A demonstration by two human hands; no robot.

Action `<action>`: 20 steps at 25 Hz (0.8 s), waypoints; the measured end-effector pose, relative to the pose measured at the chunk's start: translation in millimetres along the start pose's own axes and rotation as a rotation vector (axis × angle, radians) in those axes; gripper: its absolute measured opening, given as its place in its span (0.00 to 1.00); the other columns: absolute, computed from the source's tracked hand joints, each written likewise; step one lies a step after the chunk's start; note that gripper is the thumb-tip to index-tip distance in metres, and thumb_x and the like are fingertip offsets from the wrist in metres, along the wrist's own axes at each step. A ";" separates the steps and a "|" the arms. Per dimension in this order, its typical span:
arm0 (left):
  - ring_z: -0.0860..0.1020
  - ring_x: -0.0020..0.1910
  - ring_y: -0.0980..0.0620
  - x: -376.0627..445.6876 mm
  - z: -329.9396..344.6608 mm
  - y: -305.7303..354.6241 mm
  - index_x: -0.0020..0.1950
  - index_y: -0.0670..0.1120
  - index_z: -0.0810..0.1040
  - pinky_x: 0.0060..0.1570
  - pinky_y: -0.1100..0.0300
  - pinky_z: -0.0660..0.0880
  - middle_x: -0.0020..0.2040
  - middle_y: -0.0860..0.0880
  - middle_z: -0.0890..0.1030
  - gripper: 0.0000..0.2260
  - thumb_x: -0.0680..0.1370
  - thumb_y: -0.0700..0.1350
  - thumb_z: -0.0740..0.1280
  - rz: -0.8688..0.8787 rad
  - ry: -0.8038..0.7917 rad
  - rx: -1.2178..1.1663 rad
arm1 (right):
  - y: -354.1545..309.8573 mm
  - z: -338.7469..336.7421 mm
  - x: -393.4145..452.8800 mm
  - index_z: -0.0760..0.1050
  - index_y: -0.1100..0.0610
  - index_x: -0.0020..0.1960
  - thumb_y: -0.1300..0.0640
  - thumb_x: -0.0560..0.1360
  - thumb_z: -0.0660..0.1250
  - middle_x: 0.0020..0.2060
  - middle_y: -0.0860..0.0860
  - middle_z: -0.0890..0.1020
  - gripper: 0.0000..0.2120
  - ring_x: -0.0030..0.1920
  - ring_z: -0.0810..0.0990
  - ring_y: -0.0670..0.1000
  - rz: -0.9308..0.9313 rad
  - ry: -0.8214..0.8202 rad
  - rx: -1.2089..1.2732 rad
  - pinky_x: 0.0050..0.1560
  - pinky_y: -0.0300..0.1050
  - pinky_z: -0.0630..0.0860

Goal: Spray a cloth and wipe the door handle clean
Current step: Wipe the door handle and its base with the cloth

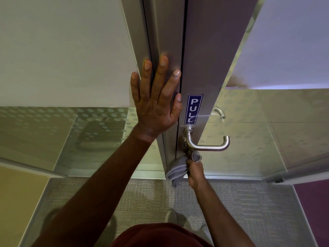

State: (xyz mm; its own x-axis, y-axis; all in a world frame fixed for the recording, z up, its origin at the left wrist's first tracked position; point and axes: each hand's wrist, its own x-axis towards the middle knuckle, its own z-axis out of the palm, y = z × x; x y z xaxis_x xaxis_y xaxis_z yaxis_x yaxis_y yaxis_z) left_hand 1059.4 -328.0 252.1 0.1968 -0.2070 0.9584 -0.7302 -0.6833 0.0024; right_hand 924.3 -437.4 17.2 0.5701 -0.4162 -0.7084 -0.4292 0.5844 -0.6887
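Observation:
A brushed-metal lever door handle [210, 146] juts from the grey aluminium door frame [204, 59], just below a blue PULL sticker [193, 109]. My right hand [195, 172] is closed around a bunched grey cloth [178, 171] and holds it right under the handle's base, where it touches the frame. My left hand [156, 98] lies flat with fingers spread against the frame, above and left of the handle. No spray bottle is in view.
Glass panels with a frosted dot pattern [99, 120] flank the frame on both sides. A second handle [219, 112] shows through the glass on the far side. Grey carpet [231, 211] lies below, with my shoe [171, 215] close to the threshold.

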 end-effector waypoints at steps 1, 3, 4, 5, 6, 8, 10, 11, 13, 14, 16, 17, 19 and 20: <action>0.43 0.88 0.50 -0.1 0.8 -0.7 0.77 0.49 0.66 0.86 0.47 0.43 0.88 0.54 0.45 0.22 0.84 0.52 0.60 0.005 0.003 0.007 | -4.7 1.7 -1.8 0.77 0.63 0.50 0.70 0.81 0.59 0.42 0.59 0.81 0.09 0.42 0.80 0.56 0.029 -0.003 0.120 0.42 0.46 0.76; 0.43 0.88 0.50 -0.7 0.7 -1.2 0.78 0.49 0.65 0.86 0.47 0.42 0.88 0.54 0.45 0.22 0.85 0.52 0.60 0.005 -0.003 0.006 | -9.6 4.0 -6.4 0.76 0.65 0.54 0.73 0.79 0.59 0.45 0.60 0.80 0.09 0.43 0.79 0.57 0.055 -0.006 0.272 0.46 0.49 0.76; 0.43 0.88 0.50 -1.4 1.1 -0.9 0.78 0.49 0.65 0.86 0.47 0.42 0.88 0.54 0.45 0.22 0.85 0.52 0.60 0.006 -0.002 0.005 | -12.6 4.4 -10.0 0.76 0.64 0.54 0.73 0.79 0.60 0.44 0.60 0.80 0.09 0.43 0.80 0.57 0.055 -0.012 0.310 0.47 0.49 0.76; 0.43 0.88 0.50 -2.2 1.6 -0.8 0.78 0.49 0.65 0.86 0.47 0.43 0.88 0.54 0.45 0.22 0.85 0.52 0.60 0.006 0.001 0.005 | -15.3 3.2 -13.9 0.76 0.64 0.53 0.72 0.79 0.60 0.44 0.60 0.81 0.09 0.43 0.80 0.57 0.048 -0.023 0.332 0.47 0.49 0.76; 0.43 0.88 0.50 -2.2 2.0 -0.9 0.78 0.49 0.65 0.86 0.47 0.43 0.88 0.54 0.45 0.22 0.85 0.52 0.60 0.005 0.005 0.005 | -18.3 1.4 -17.5 0.77 0.63 0.54 0.72 0.79 0.62 0.44 0.59 0.82 0.09 0.43 0.81 0.57 0.037 -0.038 0.357 0.47 0.49 0.77; 0.43 0.88 0.50 -1.0 1.4 -1.2 0.78 0.49 0.65 0.86 0.47 0.43 0.88 0.54 0.45 0.22 0.85 0.52 0.60 0.003 0.007 0.007 | -25.2 -1.1 -25.6 0.78 0.62 0.54 0.71 0.79 0.64 0.43 0.57 0.84 0.08 0.43 0.83 0.55 0.015 -0.068 0.411 0.46 0.47 0.79; 0.43 0.88 0.50 -0.3 0.6 -1.0 0.77 0.49 0.65 0.86 0.46 0.43 0.88 0.54 0.45 0.21 0.85 0.52 0.60 0.000 0.005 -0.001 | -27.1 -0.4 -30.0 0.79 0.61 0.52 0.70 0.79 0.64 0.40 0.55 0.85 0.08 0.40 0.84 0.53 0.008 -0.093 0.471 0.42 0.44 0.81; 0.43 0.88 0.50 -0.6 0.5 -0.4 0.77 0.49 0.66 0.86 0.46 0.43 0.88 0.54 0.45 0.21 0.85 0.52 0.59 -0.002 0.003 -0.005 | -27.6 0.8 -30.8 0.78 0.61 0.50 0.70 0.79 0.63 0.39 0.55 0.85 0.08 0.38 0.84 0.52 0.017 -0.095 0.490 0.40 0.44 0.81; 0.43 0.88 0.50 -1.1 -0.1 0.8 0.77 0.48 0.66 0.86 0.46 0.43 0.88 0.54 0.44 0.21 0.85 0.53 0.59 0.004 -0.005 0.001 | -28.5 3.2 -29.3 0.76 0.61 0.48 0.70 0.80 0.61 0.34 0.54 0.83 0.08 0.34 0.84 0.51 0.062 -0.093 0.508 0.40 0.45 0.80; 0.43 0.88 0.50 -0.8 -0.4 0.9 0.77 0.48 0.66 0.86 0.47 0.43 0.88 0.54 0.44 0.21 0.85 0.53 0.58 0.005 -0.009 0.004 | -29.2 3.5 -26.3 0.75 0.62 0.46 0.70 0.81 0.60 0.31 0.54 0.82 0.09 0.31 0.83 0.50 0.102 -0.097 0.513 0.38 0.45 0.79; 0.43 0.88 0.50 0.1 -0.9 0.8 0.77 0.48 0.66 0.85 0.47 0.43 0.88 0.54 0.44 0.21 0.85 0.53 0.58 0.005 -0.011 -0.001 | -31.5 2.0 -18.9 0.73 0.63 0.44 0.68 0.83 0.56 0.27 0.54 0.80 0.12 0.27 0.81 0.49 0.202 -0.110 0.521 0.31 0.41 0.78; 0.42 0.88 0.50 0.7 -1.3 0.9 0.77 0.48 0.66 0.86 0.47 0.43 0.88 0.54 0.44 0.21 0.85 0.53 0.58 0.009 -0.012 0.001 | -32.1 1.6 -13.5 0.72 0.64 0.43 0.68 0.83 0.54 0.26 0.55 0.79 0.13 0.25 0.81 0.49 0.251 -0.116 0.536 0.27 0.39 0.77; 0.42 0.88 0.50 1.7 -2.4 0.8 0.77 0.48 0.66 0.86 0.47 0.42 0.88 0.54 0.44 0.21 0.85 0.52 0.59 0.005 -0.016 0.001 | -32.4 2.3 -5.2 0.71 0.64 0.43 0.69 0.83 0.51 0.27 0.58 0.78 0.14 0.25 0.80 0.50 0.316 -0.118 0.567 0.24 0.36 0.74; 0.42 0.88 0.50 1.6 -2.8 1.2 0.78 0.48 0.66 0.86 0.47 0.42 0.88 0.54 0.43 0.21 0.85 0.52 0.59 0.000 -0.017 -0.006 | -32.8 2.1 -3.2 0.71 0.65 0.43 0.69 0.83 0.51 0.30 0.60 0.77 0.14 0.29 0.79 0.52 0.323 -0.111 0.577 0.24 0.35 0.73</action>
State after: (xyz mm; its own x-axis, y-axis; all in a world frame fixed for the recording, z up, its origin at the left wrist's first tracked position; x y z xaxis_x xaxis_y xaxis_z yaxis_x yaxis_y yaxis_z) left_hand 1057.0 -327.2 254.5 0.2082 -0.2186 0.9533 -0.7339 -0.6793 0.0045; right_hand 938.0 -453.8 42.5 0.5576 -0.1018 -0.8238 -0.1645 0.9592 -0.2299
